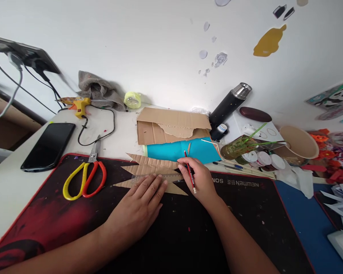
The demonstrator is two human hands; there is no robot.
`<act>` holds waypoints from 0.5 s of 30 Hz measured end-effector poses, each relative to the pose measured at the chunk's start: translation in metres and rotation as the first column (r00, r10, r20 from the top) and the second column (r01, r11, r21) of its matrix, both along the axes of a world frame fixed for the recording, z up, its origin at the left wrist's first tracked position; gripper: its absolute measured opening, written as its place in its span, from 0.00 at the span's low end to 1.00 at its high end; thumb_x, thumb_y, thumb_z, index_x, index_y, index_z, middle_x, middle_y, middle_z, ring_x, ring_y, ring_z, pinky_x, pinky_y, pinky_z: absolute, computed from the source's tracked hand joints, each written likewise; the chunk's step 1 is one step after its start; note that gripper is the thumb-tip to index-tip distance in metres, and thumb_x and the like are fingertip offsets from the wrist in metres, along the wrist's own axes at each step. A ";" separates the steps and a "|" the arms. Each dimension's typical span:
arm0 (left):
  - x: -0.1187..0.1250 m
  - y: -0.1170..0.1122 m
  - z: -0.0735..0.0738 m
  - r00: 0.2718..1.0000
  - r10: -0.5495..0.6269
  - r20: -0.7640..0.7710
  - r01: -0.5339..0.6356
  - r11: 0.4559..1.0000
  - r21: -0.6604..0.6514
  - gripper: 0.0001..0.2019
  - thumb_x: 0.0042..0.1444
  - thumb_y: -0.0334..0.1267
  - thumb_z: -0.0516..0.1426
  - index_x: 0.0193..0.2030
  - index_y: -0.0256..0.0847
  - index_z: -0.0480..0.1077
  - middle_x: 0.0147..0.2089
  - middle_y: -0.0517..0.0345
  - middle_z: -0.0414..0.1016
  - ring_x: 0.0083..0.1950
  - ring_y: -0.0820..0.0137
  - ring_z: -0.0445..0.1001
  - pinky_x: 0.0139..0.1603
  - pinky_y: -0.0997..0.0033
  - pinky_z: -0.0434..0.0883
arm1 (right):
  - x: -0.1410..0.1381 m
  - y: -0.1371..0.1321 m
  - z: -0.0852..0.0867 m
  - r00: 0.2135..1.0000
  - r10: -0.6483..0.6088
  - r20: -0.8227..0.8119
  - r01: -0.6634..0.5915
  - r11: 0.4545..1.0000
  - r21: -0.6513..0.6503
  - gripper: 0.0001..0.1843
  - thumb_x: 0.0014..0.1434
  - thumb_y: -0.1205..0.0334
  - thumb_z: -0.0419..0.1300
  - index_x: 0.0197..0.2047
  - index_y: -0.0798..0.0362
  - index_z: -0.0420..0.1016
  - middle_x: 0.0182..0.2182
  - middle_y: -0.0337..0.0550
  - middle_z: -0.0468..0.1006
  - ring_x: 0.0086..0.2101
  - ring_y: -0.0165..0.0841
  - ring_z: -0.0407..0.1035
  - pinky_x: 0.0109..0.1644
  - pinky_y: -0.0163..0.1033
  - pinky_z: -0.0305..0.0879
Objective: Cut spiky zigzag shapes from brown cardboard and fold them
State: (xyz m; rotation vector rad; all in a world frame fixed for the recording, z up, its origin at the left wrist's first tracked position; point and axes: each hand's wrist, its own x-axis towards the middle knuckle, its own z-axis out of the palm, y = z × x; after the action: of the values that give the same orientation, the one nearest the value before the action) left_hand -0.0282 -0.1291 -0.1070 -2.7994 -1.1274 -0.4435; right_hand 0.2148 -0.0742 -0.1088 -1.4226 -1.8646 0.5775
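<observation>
My left hand (pixel 141 203) lies flat with fingers stretched out, pressing a clear ruler (pixel 157 177) onto a spiky cardboard cutout (pixel 148 164) on the dark desk mat (pixel 60 213). My right hand (pixel 198 179) is closed round a red pencil (pixel 189 171); its far end points up towards the teal sheet (pixel 174 150). The hand rests at the ruler's right end, over the cutout's edge.
Yellow-and-red scissors (pixel 84 177) lie left of the cutout, with a black phone (pixel 48 144) and a glue gun (pixel 78 104) beyond. Torn cardboard (pixel 171 123), a black flask (pixel 227 108), a jar with sticks (pixel 237 147), a paper cup (pixel 298 141) and paper scraps (pixel 340 198) crowd the right.
</observation>
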 end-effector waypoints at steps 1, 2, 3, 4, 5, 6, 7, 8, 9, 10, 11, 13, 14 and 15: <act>-0.001 0.000 0.000 1.000 -0.002 -0.007 0.002 1.000 0.000 0.23 0.77 0.40 0.50 0.71 0.33 0.73 0.70 0.40 0.77 0.70 0.53 0.74 0.72 0.53 0.66 | 0.000 0.000 0.000 1.000 0.001 0.003 -0.001 1.000 0.001 0.08 0.74 0.59 0.60 0.50 0.47 0.81 0.47 0.48 0.87 0.49 0.43 0.81 0.56 0.48 0.77; -0.001 0.001 0.000 1.000 -0.002 -0.012 0.002 1.000 -0.002 0.23 0.77 0.40 0.50 0.71 0.32 0.73 0.70 0.40 0.77 0.70 0.53 0.74 0.72 0.53 0.66 | 0.000 0.000 -0.001 1.000 0.002 0.006 -0.002 1.000 0.001 0.08 0.74 0.59 0.60 0.50 0.47 0.81 0.47 0.48 0.86 0.49 0.43 0.81 0.56 0.48 0.77; -0.002 0.001 0.000 1.000 -0.003 -0.014 0.003 1.000 -0.001 0.24 0.77 0.41 0.50 0.70 0.31 0.73 0.70 0.40 0.77 0.71 0.52 0.74 0.72 0.53 0.66 | 0.000 0.000 -0.001 1.000 0.003 0.009 -0.003 1.000 0.000 0.08 0.74 0.59 0.60 0.50 0.47 0.81 0.47 0.48 0.86 0.49 0.43 0.82 0.56 0.48 0.78; -0.002 0.002 0.000 1.000 -0.005 -0.014 0.005 1.000 0.002 0.24 0.77 0.41 0.49 0.70 0.31 0.74 0.70 0.40 0.77 0.71 0.52 0.74 0.72 0.53 0.66 | 0.000 0.001 -0.001 1.000 0.002 0.012 -0.002 1.000 -0.002 0.08 0.74 0.60 0.60 0.51 0.47 0.81 0.47 0.49 0.86 0.50 0.44 0.82 0.56 0.48 0.78; -0.002 0.002 0.000 1.000 -0.010 -0.010 0.010 1.000 0.009 0.24 0.77 0.41 0.49 0.69 0.31 0.74 0.70 0.40 0.77 0.71 0.53 0.74 0.72 0.53 0.66 | 0.001 0.001 -0.001 1.000 0.003 0.015 -0.003 1.000 -0.005 0.09 0.74 0.60 0.60 0.51 0.47 0.82 0.48 0.49 0.86 0.50 0.44 0.82 0.56 0.48 0.78; -0.003 0.002 0.000 1.000 -0.015 -0.006 0.015 1.000 0.015 0.23 0.77 0.41 0.49 0.69 0.30 0.75 0.70 0.40 0.77 0.71 0.53 0.73 0.73 0.53 0.66 | 0.001 0.001 -0.001 1.000 0.002 0.018 -0.002 1.000 -0.009 0.09 0.74 0.60 0.60 0.51 0.47 0.82 0.48 0.49 0.86 0.50 0.44 0.82 0.56 0.48 0.78; -0.003 0.002 0.000 1.000 -0.018 -0.002 0.018 1.000 0.019 0.23 0.78 0.41 0.50 0.68 0.30 0.75 0.70 0.41 0.77 0.71 0.53 0.73 0.73 0.53 0.65 | 0.001 0.001 -0.001 1.000 0.000 0.020 0.000 1.000 -0.013 0.09 0.74 0.60 0.59 0.51 0.47 0.82 0.48 0.49 0.86 0.50 0.44 0.82 0.56 0.49 0.78; -0.003 0.001 0.000 1.000 -0.017 0.004 0.017 1.000 0.020 0.23 0.78 0.41 0.50 0.68 0.30 0.75 0.70 0.42 0.77 0.72 0.53 0.72 0.73 0.53 0.64 | 0.001 0.001 -0.002 1.000 -0.002 0.021 0.002 1.000 -0.016 0.10 0.74 0.60 0.59 0.51 0.47 0.82 0.48 0.50 0.86 0.50 0.44 0.82 0.56 0.49 0.78; -0.003 0.001 0.001 1.000 -0.008 0.011 0.008 1.000 0.017 0.23 0.78 0.42 0.50 0.68 0.31 0.76 0.70 0.43 0.78 0.72 0.53 0.71 0.73 0.53 0.64 | 0.001 0.002 -0.002 1.000 -0.002 0.021 0.003 1.000 -0.017 0.10 0.75 0.61 0.58 0.51 0.47 0.82 0.48 0.50 0.86 0.50 0.44 0.82 0.56 0.49 0.78; -0.003 0.000 0.001 1.000 0.005 0.017 -0.005 1.000 0.011 0.23 0.77 0.43 0.51 0.67 0.32 0.76 0.70 0.45 0.78 0.71 0.53 0.72 0.72 0.53 0.64 | 0.001 0.002 -0.003 1.000 -0.002 0.019 0.002 1.000 -0.017 0.10 0.75 0.61 0.58 0.51 0.47 0.82 0.48 0.50 0.85 0.50 0.44 0.82 0.56 0.49 0.78; -0.003 0.000 0.002 1.000 0.021 0.020 -0.021 1.000 0.004 0.22 0.77 0.43 0.52 0.67 0.33 0.77 0.70 0.48 0.78 0.70 0.53 0.73 0.71 0.53 0.65 | 0.001 0.002 -0.003 1.000 -0.002 0.016 0.002 1.000 -0.016 0.11 0.75 0.61 0.58 0.51 0.47 0.82 0.48 0.50 0.85 0.50 0.44 0.82 0.56 0.49 0.78; -0.003 -0.001 0.004 0.999 0.042 0.019 -0.042 0.999 -0.004 0.22 0.77 0.44 0.53 0.67 0.36 0.77 0.70 0.51 0.79 0.64 0.54 0.75 0.66 0.54 0.68 | 0.002 0.003 -0.004 1.000 0.001 0.009 -0.001 1.000 -0.015 0.11 0.75 0.61 0.57 0.51 0.47 0.82 0.48 0.49 0.85 0.50 0.44 0.82 0.56 0.49 0.78; -0.003 -0.002 0.005 0.999 0.047 0.012 -0.047 0.999 -0.006 0.21 0.77 0.44 0.53 0.67 0.37 0.77 0.70 0.52 0.79 0.62 0.55 0.76 0.64 0.55 0.69 | 0.002 0.003 -0.004 1.000 0.003 0.004 -0.002 1.000 -0.015 0.11 0.75 0.61 0.58 0.51 0.46 0.82 0.48 0.49 0.86 0.50 0.44 0.82 0.56 0.50 0.78; -0.003 -0.002 0.005 0.999 0.046 0.004 -0.046 0.999 -0.007 0.21 0.77 0.44 0.54 0.67 0.37 0.77 0.70 0.53 0.78 0.61 0.56 0.76 0.63 0.55 0.69 | 0.002 0.004 -0.004 1.000 0.004 -0.003 -0.004 1.000 -0.018 0.10 0.75 0.60 0.58 0.50 0.47 0.82 0.48 0.49 0.86 0.50 0.44 0.81 0.56 0.50 0.78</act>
State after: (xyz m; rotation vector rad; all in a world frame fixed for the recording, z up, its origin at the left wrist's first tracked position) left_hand -0.0313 -0.1309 -0.1017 -2.7739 -1.1933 -0.4418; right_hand 0.2172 -0.0707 -0.1129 -1.4293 -1.8643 0.5990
